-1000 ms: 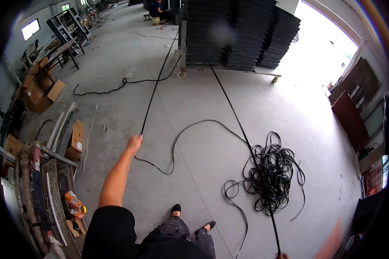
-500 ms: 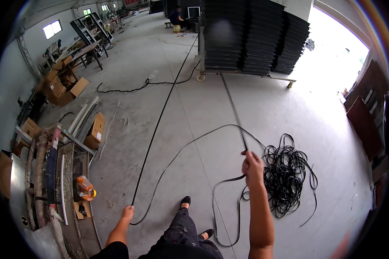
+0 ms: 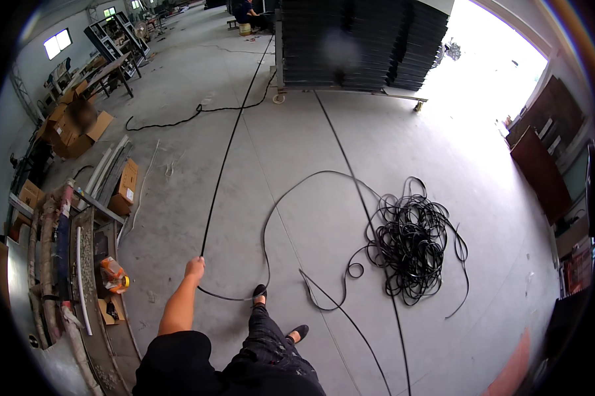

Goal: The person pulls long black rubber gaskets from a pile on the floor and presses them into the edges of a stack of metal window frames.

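Observation:
My left hand [image 3: 194,268] is closed in a fist around a long black strap [image 3: 222,173], held up in front of my left side. From that fist the strap stretches taut toward the far end of the stack of black panels [image 3: 330,53]. Its slack part drops from the fist and curves over the floor to the right. A second taut black length [image 3: 347,158] comes from under the stack and leaves the picture at the lower edge. My right hand is out of view. A tangled heap of black strap [image 3: 414,247] lies on the floor at the right.
The panels rest on a low wheeled cart [image 3: 350,93]. Behind it a person [image 3: 248,14] sits on a low seat. Cardboard boxes [image 3: 79,135], long tubes [image 3: 43,254] and an orange container [image 3: 114,274] line the left side. Brown boards [image 3: 541,173] lean at the right.
My right hand, which gripped the strap in front of me, has gone out of view past the lower edge. My left hand has risen slightly, and the view has shifted right.

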Available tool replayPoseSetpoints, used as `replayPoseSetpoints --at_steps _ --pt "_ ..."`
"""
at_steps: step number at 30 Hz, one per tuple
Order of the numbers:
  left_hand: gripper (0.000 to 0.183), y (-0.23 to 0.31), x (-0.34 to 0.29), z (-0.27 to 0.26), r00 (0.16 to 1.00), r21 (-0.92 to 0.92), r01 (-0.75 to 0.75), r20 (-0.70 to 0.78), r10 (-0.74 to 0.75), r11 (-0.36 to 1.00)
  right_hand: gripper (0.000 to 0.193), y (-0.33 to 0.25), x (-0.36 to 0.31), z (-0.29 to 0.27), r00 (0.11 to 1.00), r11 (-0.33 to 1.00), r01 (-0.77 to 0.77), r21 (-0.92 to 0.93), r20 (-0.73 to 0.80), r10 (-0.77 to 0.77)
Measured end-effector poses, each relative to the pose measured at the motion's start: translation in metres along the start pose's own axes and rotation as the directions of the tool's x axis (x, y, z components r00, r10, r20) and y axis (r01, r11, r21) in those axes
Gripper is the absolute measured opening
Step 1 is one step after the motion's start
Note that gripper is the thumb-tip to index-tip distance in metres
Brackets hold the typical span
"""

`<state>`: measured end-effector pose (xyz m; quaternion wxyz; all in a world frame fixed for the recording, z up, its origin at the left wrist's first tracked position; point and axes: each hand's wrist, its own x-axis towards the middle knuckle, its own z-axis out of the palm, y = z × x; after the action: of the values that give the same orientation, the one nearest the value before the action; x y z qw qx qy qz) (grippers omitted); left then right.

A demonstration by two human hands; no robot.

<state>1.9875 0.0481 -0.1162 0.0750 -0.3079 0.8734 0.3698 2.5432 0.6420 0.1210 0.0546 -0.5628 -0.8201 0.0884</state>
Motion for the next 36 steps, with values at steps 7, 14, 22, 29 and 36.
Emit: replayPoseSetpoints --at_steps 7,14,22,29,36 --pt "0.028 0.054 0.036 0.011 0.995 -0.243 -0.104 -0.021 0.102 0.964 0.039 -0.089 0.056 0.134 0.963 0.987 0.154 0.033 0.218 -0.158" --pt "0.025 0.202 -0.051 0.055 0.842 -0.804 0.165 0.416 0.344 0.571 0.013 -0.415 0.037 0.191 0.676 0.426 0.133 0.895 0.232 -0.699" --pt "0.022 0.261 -0.170 0.066 0.697 -0.712 0.517 0.672 0.249 0.476 0.015 -0.483 -0.034 0.161 0.401 0.401 0.380 0.833 0.243 -0.883" --pt "0.024 0.273 -0.152 0.034 0.695 -0.811 0.368 0.565 0.444 0.455 0.024 -0.481 0.018 0.183 0.376 0.430 -0.110 0.896 0.438 -0.817" --pt "0.028 0.257 -0.172 0.050 0.509 -0.786 0.260 0.605 0.612 0.561 0.039 -0.603 0.052 0.163 0.288 0.441 -0.279 0.853 0.513 -0.809"
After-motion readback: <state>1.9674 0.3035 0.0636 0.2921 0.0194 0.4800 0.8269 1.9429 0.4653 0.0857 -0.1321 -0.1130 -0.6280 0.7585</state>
